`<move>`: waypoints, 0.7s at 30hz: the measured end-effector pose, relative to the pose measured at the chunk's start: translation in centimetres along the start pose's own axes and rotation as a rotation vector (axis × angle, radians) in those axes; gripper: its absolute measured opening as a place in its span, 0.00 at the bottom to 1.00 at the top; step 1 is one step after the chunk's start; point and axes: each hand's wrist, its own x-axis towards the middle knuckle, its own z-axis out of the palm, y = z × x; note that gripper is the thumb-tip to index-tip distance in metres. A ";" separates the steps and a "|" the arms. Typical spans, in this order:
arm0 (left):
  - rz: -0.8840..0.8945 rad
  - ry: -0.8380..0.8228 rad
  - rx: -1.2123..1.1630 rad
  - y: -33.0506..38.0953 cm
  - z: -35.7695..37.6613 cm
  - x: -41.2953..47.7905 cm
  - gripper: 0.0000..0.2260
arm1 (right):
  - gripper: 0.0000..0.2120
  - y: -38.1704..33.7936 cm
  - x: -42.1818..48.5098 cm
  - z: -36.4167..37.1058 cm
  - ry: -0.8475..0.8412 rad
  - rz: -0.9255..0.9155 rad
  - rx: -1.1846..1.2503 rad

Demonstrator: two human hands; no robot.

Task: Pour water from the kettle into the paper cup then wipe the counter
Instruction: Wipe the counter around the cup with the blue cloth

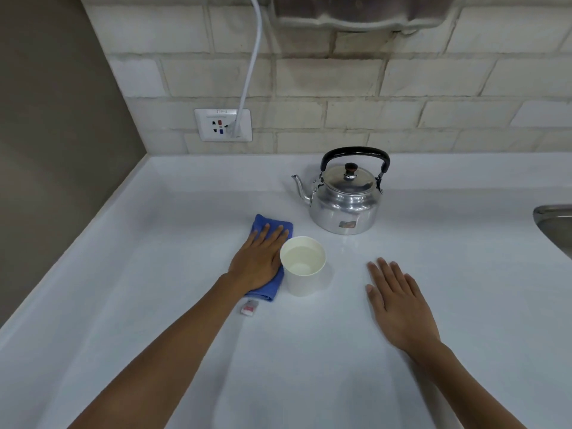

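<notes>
Water already stands in the white paper cup (302, 265), so the pouring half of the task looks done; the polished metal kettle with its black arched handle (345, 193) sits upright on the counter behind the cup, apart from it, spout turned left. What remains, by my reading, is the wiping. The left hand (258, 263) lies flat, fingers spread, pressing down on the folded blue cloth (268, 258) just left of the cup, nearly touching it; it grasps nothing, only pins the cloth. The right hand (399, 305) rests open and empty on the bare surface to the right of the cup.

The pale white countertop (154, 274) looks smooth and glossy; no spill is visible. A small white-and-red tag (249, 308) lies beside the cloth. Behind runs a light tiled wall (402, 88) with a white socket plate (223, 124) and plugged cord, and a steel sink edge (554, 221) shows at right.
</notes>
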 end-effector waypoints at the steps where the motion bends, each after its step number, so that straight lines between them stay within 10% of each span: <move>1: 0.081 0.009 -0.035 -0.2 0.0 -0.1 0.23 | 0.24 0.0 0.0 0.0 0.000 0.000 0.000; 7: 0.288 -0.052 -0.028 -2.5 -1.2 1.1 0.22 | 0.25 -0.1 -0.2 0.1 0.002 0.015 0.017; 21: -0.283 0.005 -0.030 -4.9 -0.4 9.1 0.23 | 0.25 -0.5 -0.4 -0.3 0.001 0.026 0.029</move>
